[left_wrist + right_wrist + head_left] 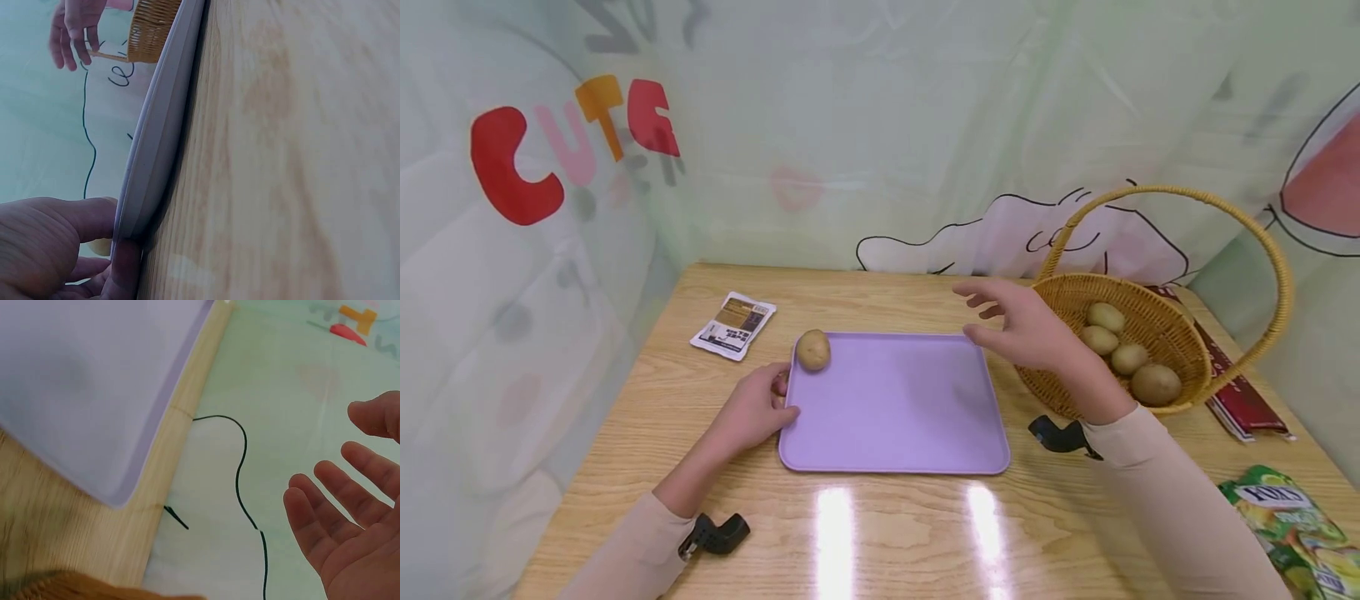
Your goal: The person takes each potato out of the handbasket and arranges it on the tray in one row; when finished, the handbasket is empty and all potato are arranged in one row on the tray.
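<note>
Potatoes (pixel 1129 359), four of them visible, lay inside the wicker basket (pixel 1180 340) at the right of the worktop (pixel 910 533). One more potato (pixel 813 350) sat in the far left corner of the purple tray (pixel 895 408). The left hand (pixel 751 407) pinched the tray's left rim between thumb and fingers; the right hand (pixel 1024 325), released and loosely spread, hung near the tray's far right corner

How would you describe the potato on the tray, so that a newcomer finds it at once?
On the wooden table, find the lilac tray whose left edge the left hand pinches. The potato sits in its far left corner. It is alone there, while the other visible potatoes lie in the wicker basket.
</note>
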`<action>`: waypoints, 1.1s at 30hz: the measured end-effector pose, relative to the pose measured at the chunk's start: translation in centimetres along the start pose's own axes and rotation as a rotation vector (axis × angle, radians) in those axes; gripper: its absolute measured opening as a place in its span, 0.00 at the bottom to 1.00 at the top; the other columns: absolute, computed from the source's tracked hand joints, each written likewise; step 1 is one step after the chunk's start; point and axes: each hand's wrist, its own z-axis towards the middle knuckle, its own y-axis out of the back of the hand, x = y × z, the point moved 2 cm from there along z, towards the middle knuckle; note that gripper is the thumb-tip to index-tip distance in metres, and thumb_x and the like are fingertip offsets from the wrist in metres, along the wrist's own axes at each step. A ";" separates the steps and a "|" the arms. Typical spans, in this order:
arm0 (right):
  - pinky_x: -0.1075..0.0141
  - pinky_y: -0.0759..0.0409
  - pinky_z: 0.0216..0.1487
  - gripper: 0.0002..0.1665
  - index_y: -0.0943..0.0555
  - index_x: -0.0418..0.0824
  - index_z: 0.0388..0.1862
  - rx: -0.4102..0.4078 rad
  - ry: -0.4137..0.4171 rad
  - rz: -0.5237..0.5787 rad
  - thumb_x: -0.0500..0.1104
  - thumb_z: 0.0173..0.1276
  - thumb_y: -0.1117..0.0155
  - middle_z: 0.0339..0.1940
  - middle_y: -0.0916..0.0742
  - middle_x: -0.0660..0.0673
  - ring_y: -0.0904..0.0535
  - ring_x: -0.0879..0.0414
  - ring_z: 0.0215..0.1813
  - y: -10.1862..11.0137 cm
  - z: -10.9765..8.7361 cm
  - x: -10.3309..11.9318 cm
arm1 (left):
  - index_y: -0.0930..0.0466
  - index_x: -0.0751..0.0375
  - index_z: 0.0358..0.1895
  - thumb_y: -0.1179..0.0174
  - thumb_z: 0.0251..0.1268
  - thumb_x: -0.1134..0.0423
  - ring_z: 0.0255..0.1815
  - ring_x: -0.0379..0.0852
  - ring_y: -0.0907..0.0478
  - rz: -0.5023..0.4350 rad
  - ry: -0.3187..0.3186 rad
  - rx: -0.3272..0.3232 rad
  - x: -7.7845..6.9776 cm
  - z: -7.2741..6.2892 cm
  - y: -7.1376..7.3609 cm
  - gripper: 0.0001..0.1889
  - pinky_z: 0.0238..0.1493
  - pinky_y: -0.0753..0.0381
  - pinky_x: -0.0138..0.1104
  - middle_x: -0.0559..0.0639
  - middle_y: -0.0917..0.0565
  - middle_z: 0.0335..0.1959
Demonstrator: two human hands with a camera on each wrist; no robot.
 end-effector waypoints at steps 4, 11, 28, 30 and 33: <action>0.49 0.23 0.53 0.29 0.27 0.40 0.65 -0.042 -0.045 -0.041 0.36 0.64 0.34 0.58 0.21 0.43 0.22 0.47 0.55 1.2 -0.9 -0.3 | 0.33 0.77 0.64 0.33 0.49 0.72 0.26 0.41 0.27 -0.005 -0.008 0.003 -0.1 0.1 0.0 0.35 0.29 0.24 0.32 0.54 0.24 0.35; 0.48 0.24 0.54 0.27 0.25 0.41 0.64 -0.102 -0.174 -0.065 0.38 0.64 0.33 0.56 0.20 0.42 0.22 0.45 0.54 3.3 -3.0 -1.7 | 0.33 0.75 0.64 0.32 0.50 0.70 0.28 0.42 0.26 -0.008 0.008 0.020 -0.3 0.2 0.0 0.35 0.31 0.23 0.34 0.54 0.24 0.36; 0.38 0.31 0.56 0.35 0.30 0.40 0.67 -0.081 -0.466 -0.080 0.52 0.65 0.34 0.60 0.24 0.33 0.29 0.34 0.61 7.7 -8.0 -6.6 | 0.33 0.73 0.65 0.33 0.51 0.71 0.30 0.43 0.25 -0.037 0.043 0.027 -0.2 -0.1 0.0 0.35 0.33 0.21 0.36 0.55 0.25 0.37; 0.38 0.31 0.55 0.38 0.31 0.40 0.67 -0.079 -0.509 -0.103 0.55 0.63 0.32 0.61 0.25 0.32 0.30 0.33 0.61 7.8 -8.5 -7.4 | 0.34 0.74 0.65 0.33 0.51 0.71 0.30 0.44 0.24 -0.037 0.046 0.030 -0.2 -0.1 0.1 0.35 0.33 0.21 0.35 0.55 0.25 0.37; 0.36 0.31 0.54 0.42 0.32 0.38 0.68 -0.052 -0.572 -0.133 0.59 0.62 0.33 0.61 0.26 0.29 0.31 0.33 0.61 7.9 -8.9 -8.5 | 0.33 0.74 0.65 0.33 0.51 0.71 0.30 0.44 0.25 -0.033 0.047 0.032 -0.3 -0.2 0.1 0.35 0.32 0.21 0.35 0.55 0.25 0.37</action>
